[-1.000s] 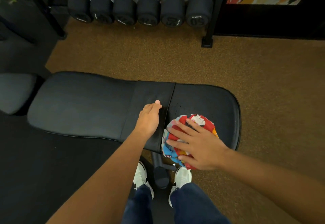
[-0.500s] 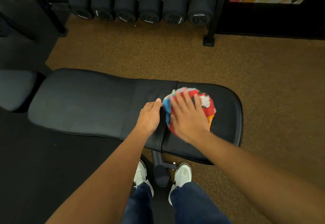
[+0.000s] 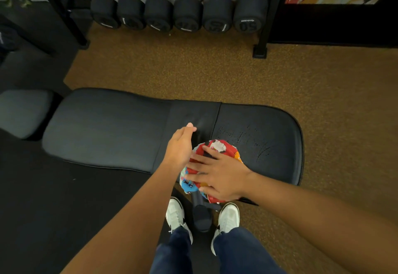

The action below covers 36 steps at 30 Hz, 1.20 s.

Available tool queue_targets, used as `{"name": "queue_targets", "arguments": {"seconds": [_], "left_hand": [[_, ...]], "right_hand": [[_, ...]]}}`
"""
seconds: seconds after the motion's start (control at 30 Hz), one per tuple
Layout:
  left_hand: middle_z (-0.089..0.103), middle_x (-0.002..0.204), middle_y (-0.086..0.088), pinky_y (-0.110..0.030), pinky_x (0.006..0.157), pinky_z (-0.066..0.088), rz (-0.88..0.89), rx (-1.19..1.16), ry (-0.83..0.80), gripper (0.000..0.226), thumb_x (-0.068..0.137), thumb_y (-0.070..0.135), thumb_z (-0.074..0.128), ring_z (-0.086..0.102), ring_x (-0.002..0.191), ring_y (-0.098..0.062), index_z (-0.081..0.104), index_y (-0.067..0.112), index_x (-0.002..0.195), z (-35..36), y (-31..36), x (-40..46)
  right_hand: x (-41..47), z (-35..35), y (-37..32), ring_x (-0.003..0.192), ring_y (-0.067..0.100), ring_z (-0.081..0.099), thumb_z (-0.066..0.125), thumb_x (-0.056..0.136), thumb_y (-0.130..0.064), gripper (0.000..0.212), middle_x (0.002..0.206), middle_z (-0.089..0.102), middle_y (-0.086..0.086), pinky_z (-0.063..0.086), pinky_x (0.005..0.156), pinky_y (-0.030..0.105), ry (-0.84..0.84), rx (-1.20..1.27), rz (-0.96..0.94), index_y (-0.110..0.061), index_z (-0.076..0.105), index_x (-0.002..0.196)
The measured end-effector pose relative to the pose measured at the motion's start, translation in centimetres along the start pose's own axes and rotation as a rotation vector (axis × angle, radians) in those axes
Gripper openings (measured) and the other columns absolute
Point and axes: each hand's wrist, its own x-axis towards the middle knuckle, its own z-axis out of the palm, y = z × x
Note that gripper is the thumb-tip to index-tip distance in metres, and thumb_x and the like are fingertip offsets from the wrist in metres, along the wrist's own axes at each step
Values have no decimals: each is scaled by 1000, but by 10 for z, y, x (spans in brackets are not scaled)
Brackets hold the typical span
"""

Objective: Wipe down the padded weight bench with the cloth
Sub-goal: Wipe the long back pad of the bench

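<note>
The black padded weight bench (image 3: 103, 127) runs left to right across the middle of the view, a seam splitting long pad from seat pad. A red, blue and white patterned cloth (image 3: 217, 147) lies bunched at the near edge of the seat pad. My right hand (image 3: 221, 176) presses flat on the cloth with fingers spread. Just left of it, at the seam, my left hand (image 3: 179, 147) rests on the bench with fingers loosely curled, holding nothing. Wet streaks show on the seat pad beyond the cloth.
A rack of black dumbbells (image 3: 187, 13) stands on the far side, its post foot (image 3: 259, 53) on the brown speckled floor. A grey pad (image 3: 21, 112) sits at the left. My white shoes (image 3: 228, 217) flank the bench's leg (image 3: 201, 217) below.
My right hand swept the cloth from the seat's near edge to its middle, then back toward me to the near edge. The left hand stayed at the seam.
</note>
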Motion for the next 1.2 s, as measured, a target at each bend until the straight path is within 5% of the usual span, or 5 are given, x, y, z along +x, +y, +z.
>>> {"name": "queue_targets", "arguments": {"seconds": [0.17,0.33,0.63,1.0,1.2], "left_hand": [[49,111,3,-13,85,23,40,89,147,36,100,29,37,43,106,-8,65,11,112,-8,-11,-2],[45,116,7,-20,94,24,-19,68,209,36,100,32,36,41,107,-5,60,15,120,-18,-27,-7],[48,118,4,-25,89,30,-55,-85,266,36,101,34,33,45,105,-8,57,17,121,-23,-33,-10],[44,118,5,-21,96,23,-34,32,197,37,100,35,36,41,111,-8,56,15,125,-22,-33,-9],[49,117,-7,-24,99,26,23,81,230,34,100,26,39,42,120,-20,62,7,114,-15,-30,-6]], "right_hand": [[24,-8,47,136,30,37,32,94,-47,51,144,49,5,11,115,49,54,11,217,-27,53,136],[48,-15,65,146,31,11,23,99,-44,56,159,22,6,1,116,54,64,-32,638,-22,30,150],[54,4,-8,141,29,30,35,90,-48,52,146,47,8,8,116,48,63,107,48,-26,58,130],[64,-8,73,143,34,17,30,97,-43,55,157,25,10,7,117,51,106,-3,745,-23,34,148],[24,-3,-5,144,30,24,31,95,-49,55,152,37,7,9,116,50,107,97,465,-25,45,143]]}}
